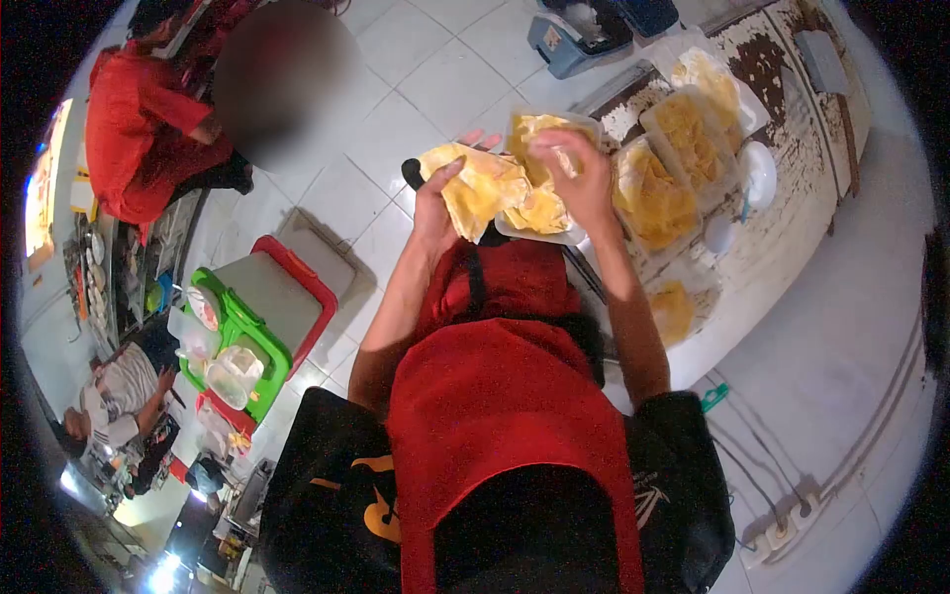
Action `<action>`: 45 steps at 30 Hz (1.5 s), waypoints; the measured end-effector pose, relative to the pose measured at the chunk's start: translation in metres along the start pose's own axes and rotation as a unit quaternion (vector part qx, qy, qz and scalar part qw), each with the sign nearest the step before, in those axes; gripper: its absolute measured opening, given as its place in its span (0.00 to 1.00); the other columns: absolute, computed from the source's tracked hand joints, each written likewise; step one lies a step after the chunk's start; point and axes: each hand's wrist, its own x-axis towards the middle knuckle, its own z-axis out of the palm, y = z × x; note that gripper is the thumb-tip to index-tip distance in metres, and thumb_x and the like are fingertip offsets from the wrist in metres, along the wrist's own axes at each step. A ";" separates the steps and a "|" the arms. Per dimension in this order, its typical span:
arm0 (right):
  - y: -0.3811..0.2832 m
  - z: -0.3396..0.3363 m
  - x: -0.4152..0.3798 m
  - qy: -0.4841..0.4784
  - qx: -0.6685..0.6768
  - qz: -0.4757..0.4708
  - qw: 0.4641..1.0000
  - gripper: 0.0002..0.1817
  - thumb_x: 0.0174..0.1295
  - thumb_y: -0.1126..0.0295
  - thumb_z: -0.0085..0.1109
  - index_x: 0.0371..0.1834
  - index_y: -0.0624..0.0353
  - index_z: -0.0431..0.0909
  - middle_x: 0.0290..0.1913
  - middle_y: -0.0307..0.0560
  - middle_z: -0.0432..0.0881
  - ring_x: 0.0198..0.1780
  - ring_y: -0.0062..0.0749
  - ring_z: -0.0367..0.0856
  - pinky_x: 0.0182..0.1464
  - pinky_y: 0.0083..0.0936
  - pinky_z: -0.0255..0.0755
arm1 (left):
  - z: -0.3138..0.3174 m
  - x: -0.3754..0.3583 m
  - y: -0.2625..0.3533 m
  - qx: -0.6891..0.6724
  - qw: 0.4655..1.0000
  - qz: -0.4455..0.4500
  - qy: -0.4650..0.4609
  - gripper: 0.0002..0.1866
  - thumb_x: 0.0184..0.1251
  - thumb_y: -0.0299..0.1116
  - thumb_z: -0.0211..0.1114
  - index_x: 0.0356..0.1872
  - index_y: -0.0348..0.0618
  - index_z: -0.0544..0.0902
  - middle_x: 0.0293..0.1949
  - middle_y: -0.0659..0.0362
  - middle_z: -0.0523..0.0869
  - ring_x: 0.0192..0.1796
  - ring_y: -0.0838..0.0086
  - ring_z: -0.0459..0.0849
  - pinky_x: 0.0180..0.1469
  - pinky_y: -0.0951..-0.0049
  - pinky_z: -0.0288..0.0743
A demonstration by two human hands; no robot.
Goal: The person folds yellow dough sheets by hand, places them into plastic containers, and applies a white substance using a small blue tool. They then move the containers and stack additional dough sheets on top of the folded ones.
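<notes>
A stack of thin yellow dough sheets [475,193], dusted white, lies in my left hand [435,208], its fingers closed round the near edge. My right hand [584,178] hovers over a clear plastic container [574,236] with more yellow sheets [539,208] in it. The right fingers are bent and apart, and I see nothing held between them. Part of that container is hidden behind my hands.
Right of it, more containers of yellow sheets [653,198] stand on a worn white surface [772,238]. Blue-grey bins [579,45] are at the top. Lidded boxes [297,287] carry tubs at left. A person in red [148,129] is upper left; another person [124,391] is lower left.
</notes>
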 end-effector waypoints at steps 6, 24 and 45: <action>-0.026 0.018 -0.015 -0.010 -0.065 -0.065 0.996 0.16 0.58 0.71 0.71 0.48 0.60 0.81 0.44 0.48 0.86 0.48 0.44 0.84 0.53 0.34 0.76 | 0.013 0.003 -0.010 0.077 0.997 0.025 -0.007 0.30 0.75 0.35 0.52 0.73 0.36 0.59 0.70 0.49 0.70 0.71 0.58 0.70 0.72 0.58 0.66; -0.035 -0.018 -0.024 -0.109 -0.021 -0.099 0.989 0.21 0.61 0.65 0.70 0.58 0.53 0.83 0.51 0.49 0.77 0.51 0.43 0.79 0.55 0.34 0.75 | 0.032 -0.017 -0.022 0.345 0.931 0.066 0.101 0.14 0.68 0.29 0.70 0.51 0.36 0.80 0.44 0.59 0.86 0.42 0.77 0.84 0.44 0.75 0.79; -0.050 -0.024 -0.042 -0.008 0.293 0.075 0.953 0.15 0.61 0.79 0.67 0.51 0.68 0.79 0.43 0.46 0.88 0.47 0.25 0.86 0.52 0.21 0.79 | 0.045 -0.021 -0.029 0.200 0.971 -0.036 0.128 0.13 0.72 0.30 0.66 0.52 0.37 0.76 0.45 0.58 0.84 0.46 0.72 0.86 0.47 0.70 0.83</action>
